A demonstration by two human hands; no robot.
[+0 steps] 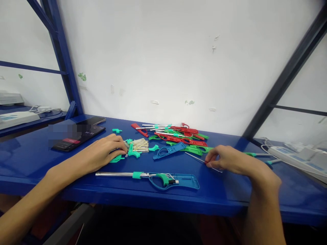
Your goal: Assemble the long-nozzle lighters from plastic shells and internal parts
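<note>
My right hand point(227, 158) pinches a slim screwdriver point(194, 157) with a thin metal shaft, low over the table, its shaft pointing left. The screwdriver's rear end shows below my fingers. At a pile of small pale metal parts point(141, 145) and green plastic triggers point(134, 153), my left hand point(111, 149) has its fingers curled together; a tiny metallic bit shows at the fingertips, too small to name. Between my hands and nearer to me lies a partly assembled lighter point(166, 180), with a blue half-shell handle, a metal tube, a green collar and a green trigger.
A blue half-shell point(170, 150) lies by a heap of red and green shells point(182, 136) with metal tubes at the back. Two phones point(80, 137) lie at the left. More tubes point(264, 154) and a white power strip point(298, 158) are at the right. Blue posts point(63, 58) flank the table.
</note>
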